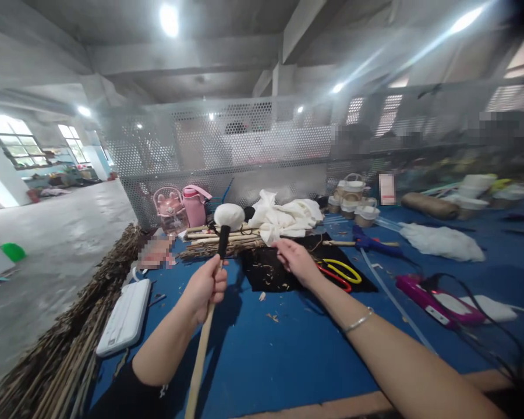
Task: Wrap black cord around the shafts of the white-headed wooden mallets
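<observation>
My left hand (206, 289) is wrapped round a pale wooden stick (199, 355), held upright with a slight tilt. Its upper part has a black sleeve (223, 241), topped by a rounded white padded head (229, 216). To the right, my right hand (296, 261) has its fingers pinched together at the lower tip of a crumpled white cloth (290, 214). Beneath that hand lies a black cloth (262, 272) scattered with shavings. Scissors with red and yellow handles (348, 271) rest on it, partly hidden by my right wrist.
Thin sticks (227, 247) lie behind the black cloth. A white power bank (126, 317) and bundled dry stalks (65, 343) are at left. Rightward are a blue glue gun (371, 243), a magenta device (439, 302) and lidded cups (351, 195). A perforated metal screen (244, 139) stands behind.
</observation>
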`<act>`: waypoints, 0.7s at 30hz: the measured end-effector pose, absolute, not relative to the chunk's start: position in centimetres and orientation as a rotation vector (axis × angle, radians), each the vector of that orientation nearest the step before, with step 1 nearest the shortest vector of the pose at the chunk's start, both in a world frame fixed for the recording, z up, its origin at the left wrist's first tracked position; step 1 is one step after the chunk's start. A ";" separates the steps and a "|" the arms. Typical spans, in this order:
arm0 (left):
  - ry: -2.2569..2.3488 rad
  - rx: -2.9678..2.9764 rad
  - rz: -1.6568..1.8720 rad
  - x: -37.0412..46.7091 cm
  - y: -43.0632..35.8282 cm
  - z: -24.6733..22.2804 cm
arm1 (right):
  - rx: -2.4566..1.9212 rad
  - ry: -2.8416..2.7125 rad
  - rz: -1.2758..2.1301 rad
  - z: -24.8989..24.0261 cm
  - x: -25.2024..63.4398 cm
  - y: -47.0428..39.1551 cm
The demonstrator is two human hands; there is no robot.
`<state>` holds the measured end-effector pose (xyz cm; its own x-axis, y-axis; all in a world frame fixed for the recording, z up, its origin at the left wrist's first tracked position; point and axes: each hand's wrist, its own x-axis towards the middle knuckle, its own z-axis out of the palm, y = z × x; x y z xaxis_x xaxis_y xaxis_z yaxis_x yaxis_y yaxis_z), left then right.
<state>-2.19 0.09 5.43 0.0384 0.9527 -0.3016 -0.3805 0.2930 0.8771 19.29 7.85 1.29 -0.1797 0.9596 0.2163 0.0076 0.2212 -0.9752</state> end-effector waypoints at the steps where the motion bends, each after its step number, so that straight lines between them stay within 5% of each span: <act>1: 1.036 0.653 1.196 -2.7 0.3 5.7 | -1.052 -1.409 1.021 1.3 20.1 8.7; 8: 0.994 0.562 1.220 -4.0 0.7 6.1 | -1.529 -1.706 0.246 2.7 19.8 13.3; 17: 1.028 0.598 1.132 -3.9 0.8 5.6 | -1.977 -1.723 0.258 6.7 19.2 22.6; 21: 1.021 0.591 1.151 -4.2 0.9 5.8 | -2.005 -1.552 -0.073 7.0 19.1 22.4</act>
<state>-4.23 0.89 5.78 0.0613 0.9354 -0.3483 -0.4569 0.3366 0.8234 19.09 22.38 7.02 0.3165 0.8650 0.3895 0.8978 -0.1405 -0.4175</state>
